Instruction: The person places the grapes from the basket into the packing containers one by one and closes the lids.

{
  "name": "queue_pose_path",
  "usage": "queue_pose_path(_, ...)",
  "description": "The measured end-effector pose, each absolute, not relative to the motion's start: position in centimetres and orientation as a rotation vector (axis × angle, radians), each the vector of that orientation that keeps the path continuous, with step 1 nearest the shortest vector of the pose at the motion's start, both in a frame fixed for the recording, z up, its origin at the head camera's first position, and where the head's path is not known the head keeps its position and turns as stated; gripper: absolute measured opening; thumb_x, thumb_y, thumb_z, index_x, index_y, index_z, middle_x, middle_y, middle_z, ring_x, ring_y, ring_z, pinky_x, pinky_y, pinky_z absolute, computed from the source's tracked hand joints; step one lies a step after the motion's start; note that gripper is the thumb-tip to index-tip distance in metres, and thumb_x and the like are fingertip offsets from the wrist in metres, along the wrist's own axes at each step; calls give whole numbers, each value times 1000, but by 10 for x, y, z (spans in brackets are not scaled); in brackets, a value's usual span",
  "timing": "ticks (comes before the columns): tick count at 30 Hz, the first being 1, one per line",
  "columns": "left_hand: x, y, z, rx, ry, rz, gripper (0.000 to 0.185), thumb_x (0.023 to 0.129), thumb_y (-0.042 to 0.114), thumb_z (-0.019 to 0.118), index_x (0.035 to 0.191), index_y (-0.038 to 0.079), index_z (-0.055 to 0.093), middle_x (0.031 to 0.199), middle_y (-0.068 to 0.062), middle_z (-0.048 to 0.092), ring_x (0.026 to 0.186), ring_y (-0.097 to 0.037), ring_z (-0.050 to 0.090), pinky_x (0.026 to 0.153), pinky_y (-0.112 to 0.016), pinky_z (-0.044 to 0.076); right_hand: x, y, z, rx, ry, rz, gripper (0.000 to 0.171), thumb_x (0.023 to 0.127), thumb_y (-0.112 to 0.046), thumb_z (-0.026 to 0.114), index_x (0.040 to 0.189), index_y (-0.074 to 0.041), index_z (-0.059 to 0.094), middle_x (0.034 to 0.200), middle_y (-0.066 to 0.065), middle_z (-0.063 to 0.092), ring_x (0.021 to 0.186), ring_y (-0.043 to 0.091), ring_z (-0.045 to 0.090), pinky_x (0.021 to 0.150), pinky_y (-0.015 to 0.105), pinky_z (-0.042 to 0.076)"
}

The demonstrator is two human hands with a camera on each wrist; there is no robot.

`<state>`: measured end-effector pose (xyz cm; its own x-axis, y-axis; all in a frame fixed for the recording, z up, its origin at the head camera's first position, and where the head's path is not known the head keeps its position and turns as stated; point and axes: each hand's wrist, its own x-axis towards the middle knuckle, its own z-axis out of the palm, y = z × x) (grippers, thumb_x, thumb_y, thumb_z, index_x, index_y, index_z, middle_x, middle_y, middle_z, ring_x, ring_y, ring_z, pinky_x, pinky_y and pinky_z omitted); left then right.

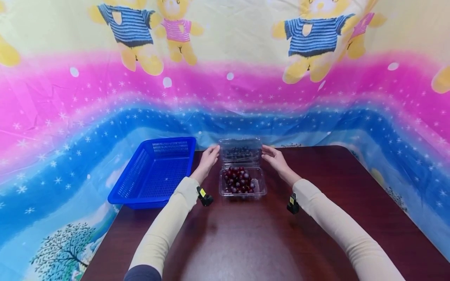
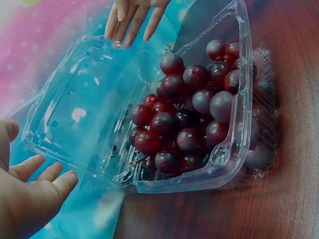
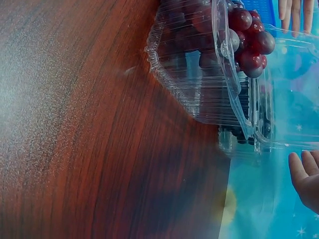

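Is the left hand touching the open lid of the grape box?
Apart. The left wrist view shows a gap between the left hand and the lid.

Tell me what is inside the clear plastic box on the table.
The clear plastic box holds a heap of dark red grapes, with its hinged lid standing open. The lower grapes and the bottom of the box are covered by the top ones.

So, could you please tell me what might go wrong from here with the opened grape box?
The lid stands open past the table's far edge, barely steadied by the left hand and right hand; it could flop back. The grapes are heaped above the clear box's rim, so a nudge might roll some out.
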<state>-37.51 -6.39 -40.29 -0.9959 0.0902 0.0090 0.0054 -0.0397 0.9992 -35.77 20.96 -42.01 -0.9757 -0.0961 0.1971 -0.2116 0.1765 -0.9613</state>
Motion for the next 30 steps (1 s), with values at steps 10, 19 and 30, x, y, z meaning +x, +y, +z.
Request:
queue_pose_path(10, -378, -66, -403, 125, 2133, 2231, 49, 97, 30, 48, 133, -3, 43, 140, -22, 41, 129, -37, 38, 107, -43, 32, -362, 212, -423, 342, -2347, 1871, 50, 93, -1, 50, 140, 1, 36, 137, 30, 39, 125, 41, 41, 101, 46, 38)
queue_pose_path(19, -375, -69, -403, 142, 2129, 2215, 48, 98, 29, 47, 133, -3, 42, 138, -24, 42, 129, -37, 39, 107, -43, 32, -357, 214, -422, 334, -2370, 1852, 47, 94, -5, 50, 139, 1, 38, 137, 27, 41, 125, 39, 42, 101, 44, 39)
queue_pose_path(30, -374, -72, -399, 154, 2141, 2206, 48, 98, 28, 45, 134, -4, 41, 139, -24, 42, 129, -37, 40, 106, -42, 34, -355, 215, -416, 359, -2406, 1801, 45, 94, -7, 51, 138, -1, 41, 137, 25, 43, 125, 34, 44, 101, 49, 37)
